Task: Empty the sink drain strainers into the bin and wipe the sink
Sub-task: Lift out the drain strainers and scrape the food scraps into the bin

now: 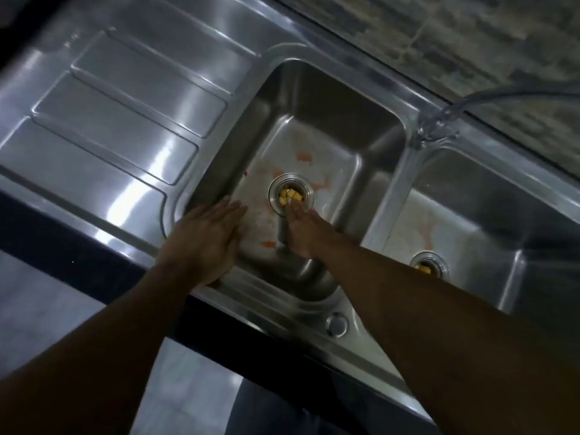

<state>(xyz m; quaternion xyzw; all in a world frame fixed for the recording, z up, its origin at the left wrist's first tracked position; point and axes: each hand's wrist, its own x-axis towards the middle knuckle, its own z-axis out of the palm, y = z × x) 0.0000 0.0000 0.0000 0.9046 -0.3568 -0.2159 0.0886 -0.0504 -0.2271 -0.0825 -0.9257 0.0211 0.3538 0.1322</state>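
Note:
A steel double sink fills the view. The left basin (370,127) has orange smears on its floor and a round drain strainer (276,188) holding yellow food cubes. My right hand (303,232) reaches down into this basin, fingertips touching the strainer's near rim. Whether it grips the strainer I cannot tell. My left hand (204,240) lies flat and open on the basin's front left rim. The right basin (489,196) has a second strainer (430,267) with yellow bits, partly hidden by my right forearm.
A ribbed steel drainboard (119,120) lies to the left. A tap (439,120) with a clear hose stands behind the divider between the basins. A round overflow cap (337,324) sits on the front rim. Tiled floor shows below the counter's dark edge.

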